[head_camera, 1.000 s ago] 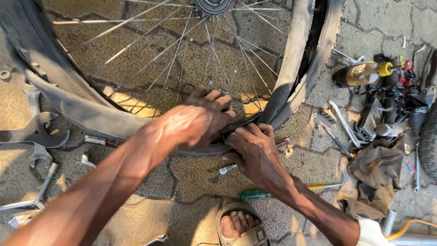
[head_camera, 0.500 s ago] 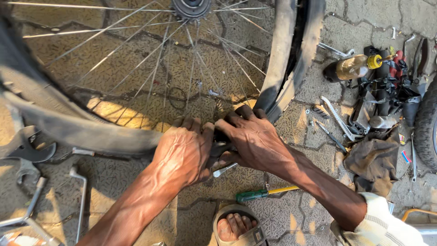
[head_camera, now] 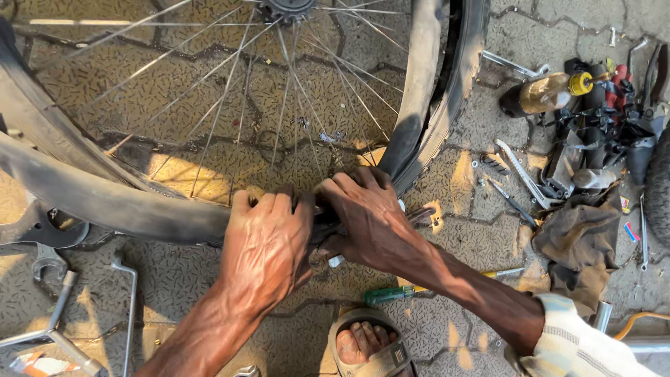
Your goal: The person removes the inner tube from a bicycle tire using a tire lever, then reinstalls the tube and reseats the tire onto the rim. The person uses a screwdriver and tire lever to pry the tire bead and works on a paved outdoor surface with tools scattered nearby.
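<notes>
- Left hand [head_camera: 265,244]: fingers curled over the tyre [head_camera: 105,202] at the bottom of the wheel, pressing down on the rubber; they grip the tyre's edge, it seems to seat it against the rim.
- Right hand [head_camera: 370,216]: fingers bent and clenched on the same stretch of tyre, just beside the left, touching it. Whether a small tool sits under the palm I cannot tell.
- The tyre hangs loose here, peeled away from the rim [head_camera: 426,91] on the right, which would explain both hands working one spot.
- Spokes [head_camera: 279,105] fan up to the hub [head_camera: 289,8], cut off at the top edge.
- A screwdriver [head_camera: 398,293] with a green handle lies on the paving near a sandalled foot [head_camera: 366,345].
- Right of the wheel: a bottle [head_camera: 544,94], a rag [head_camera: 579,237] and a heap of tools too jumbled to sort.
- Wrenches [head_camera: 49,262] lie at the left.
</notes>
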